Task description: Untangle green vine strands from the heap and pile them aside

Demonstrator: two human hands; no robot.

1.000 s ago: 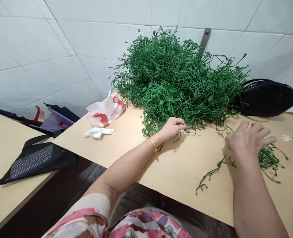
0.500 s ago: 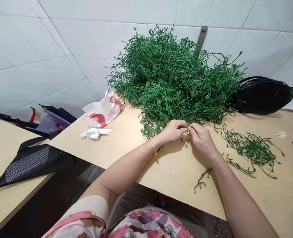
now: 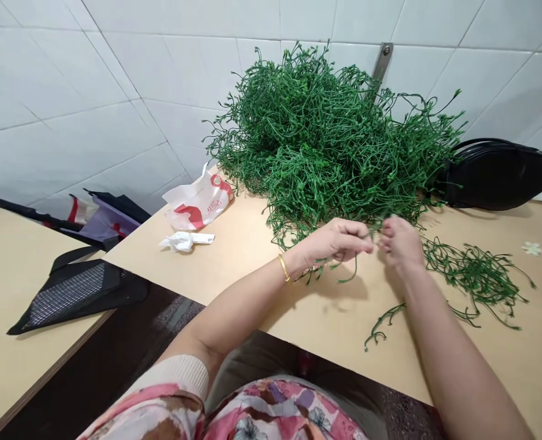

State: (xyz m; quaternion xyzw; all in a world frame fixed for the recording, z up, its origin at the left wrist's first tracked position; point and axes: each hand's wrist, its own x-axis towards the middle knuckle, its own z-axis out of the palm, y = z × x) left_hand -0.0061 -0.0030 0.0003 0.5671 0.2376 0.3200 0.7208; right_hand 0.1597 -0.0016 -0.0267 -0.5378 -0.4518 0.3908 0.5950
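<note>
A large tangled heap of green plastic-looking stems (image 3: 335, 134) stands on the table against the wall. In front of it, my left hand (image 3: 346, 240), with a gold bangle at the wrist, is closed on a green stem whose tips hang below the fingers. Just to its right, my right hand (image 3: 401, 244) is closed and blurred, with a bit of green at its fingertips; what it holds is not clear. A smaller pile of stems (image 3: 486, 275) lies at the right. One loose branched stem (image 3: 378, 330) rests beside my right forearm.
A red and white wrapper (image 3: 200, 205) and a crumpled white tissue (image 3: 183, 241) lie on the table's left part. At the right are a black bag (image 3: 502, 174) and a small white flower (image 3: 531, 248). A black mesh pouch (image 3: 69, 296) sits on the left table (image 3: 5, 250).
My hands, whose fingertips met before, now have a small gap between them. My right hand has moved right and up. The view has shifted slightly.
</note>
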